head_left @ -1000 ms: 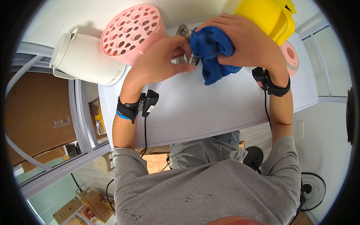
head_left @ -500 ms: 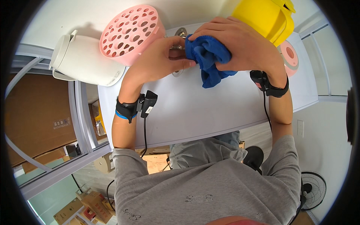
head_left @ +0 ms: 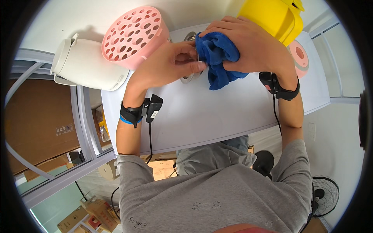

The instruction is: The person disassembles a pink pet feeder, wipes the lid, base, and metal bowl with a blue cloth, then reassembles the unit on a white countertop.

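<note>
My right hand [head_left: 250, 46] is closed around a bunched blue cloth [head_left: 219, 54], whose loose end hangs over the white table. My left hand [head_left: 167, 64] is at the cloth's left edge, thumb and fingers curled toward each other. What lies between these fingers is mostly hidden; only a thin, shiny edge shows beside the cloth. Behind and below the left fingers, parts of a shiny metal piece [head_left: 187, 80] show on the table, largely covered by the hand. Black straps with small boxes and cables sit on both wrists.
A pink, round holed container [head_left: 134, 37] and a white jug-like vessel [head_left: 91, 64] stand at the left. A yellow jug [head_left: 270, 19] and a pink round object with a grey rim [head_left: 300, 58] are at the right. The white table [head_left: 186, 120] ends near my lap.
My left fingers have shifted slightly at the cloth's edge, and the cloth has moved a little right. The right hand keeps its hold.
</note>
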`<control>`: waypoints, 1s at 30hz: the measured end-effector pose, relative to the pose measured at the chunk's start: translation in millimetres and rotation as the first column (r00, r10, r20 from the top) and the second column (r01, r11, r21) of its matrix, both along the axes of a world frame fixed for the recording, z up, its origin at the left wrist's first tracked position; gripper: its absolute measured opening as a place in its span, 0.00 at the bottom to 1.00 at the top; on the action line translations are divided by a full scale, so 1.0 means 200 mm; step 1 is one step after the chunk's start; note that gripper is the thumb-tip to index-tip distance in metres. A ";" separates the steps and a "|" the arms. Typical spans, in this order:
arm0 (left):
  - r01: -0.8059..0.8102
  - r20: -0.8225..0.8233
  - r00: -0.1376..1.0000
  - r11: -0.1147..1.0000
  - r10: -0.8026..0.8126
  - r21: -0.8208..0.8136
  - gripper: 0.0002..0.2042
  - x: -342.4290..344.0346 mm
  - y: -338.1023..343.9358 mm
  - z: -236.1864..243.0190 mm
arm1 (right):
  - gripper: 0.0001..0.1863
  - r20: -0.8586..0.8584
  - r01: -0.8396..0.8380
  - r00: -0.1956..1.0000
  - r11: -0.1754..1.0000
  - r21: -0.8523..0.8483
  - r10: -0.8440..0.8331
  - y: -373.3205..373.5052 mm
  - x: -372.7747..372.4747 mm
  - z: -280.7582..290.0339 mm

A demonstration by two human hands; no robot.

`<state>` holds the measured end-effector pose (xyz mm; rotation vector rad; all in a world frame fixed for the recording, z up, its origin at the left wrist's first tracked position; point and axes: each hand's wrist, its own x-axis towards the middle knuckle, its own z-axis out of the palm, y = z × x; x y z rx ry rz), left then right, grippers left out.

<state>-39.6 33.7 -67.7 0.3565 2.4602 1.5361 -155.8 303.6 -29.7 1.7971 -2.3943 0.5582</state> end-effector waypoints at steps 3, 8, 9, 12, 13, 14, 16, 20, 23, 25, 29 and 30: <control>-0.080 -0.006 0.997 0.993 0.081 0.083 0.13 -0.01 0.03 0.02 | 0.41 -0.016 -0.017 1.000 1.000 -0.001 0.017 0.00 0.00 0.00; -0.121 0.043 0.992 0.984 0.116 0.130 0.14 0.02 0.03 0.04 | 0.41 -0.003 -0.066 0.998 0.998 -0.017 0.066 -0.01 0.00 0.02; -0.124 0.039 0.992 0.986 0.120 0.113 0.14 0.02 0.03 0.04 | 0.41 0.017 -0.088 0.996 0.995 -0.040 0.089 -0.01 -0.01 0.03; -0.145 -0.004 0.989 0.989 0.145 0.040 0.15 0.03 0.03 0.04 | 0.41 0.001 -0.050 0.999 0.996 -0.071 0.050 -0.01 -0.03 0.02; -0.160 -0.039 0.986 0.987 0.160 0.002 0.16 0.03 0.03 0.05 | 0.41 -0.015 -0.016 1.000 0.997 -0.074 0.015 -0.01 -0.04 0.02; -0.176 -0.074 0.982 0.984 0.173 -0.034 0.16 0.04 0.04 0.06 | 0.41 -0.044 0.009 0.999 0.997 -0.079 -0.012 -0.01 -0.05 0.01; -0.169 -0.034 0.985 0.982 0.167 -0.083 0.16 0.05 0.03 0.11 | 0.40 -0.102 0.062 0.992 0.994 -0.095 -0.071 -0.01 -0.07 -0.01; -0.179 -0.090 0.981 0.980 0.171 -0.085 0.16 0.07 0.01 0.12 | 0.36 -0.009 0.103 0.995 0.994 -0.040 -0.104 -0.02 -0.05 0.05; -0.277 -0.257 0.928 0.961 0.272 0.015 0.13 0.09 -0.02 0.07 | 0.38 0.038 0.120 0.992 0.990 -0.075 -0.118 -0.02 -0.06 0.06; -0.319 -0.253 0.920 0.947 0.298 -0.043 0.13 0.09 -0.07 0.09 | 0.38 0.047 0.152 0.988 0.983 -0.099 -0.148 -0.01 -0.06 0.05; -0.316 -0.259 0.906 0.942 0.336 0.116 0.12 0.12 -0.08 0.19 | 0.39 0.072 0.207 0.978 0.967 -0.147 -0.198 -0.02 -0.06 0.04; -0.323 -0.249 0.902 0.934 0.352 0.151 0.12 0.13 -0.09 0.20 | 0.40 0.047 0.178 0.984 0.971 -0.160 -0.173 -0.03 -0.07 0.03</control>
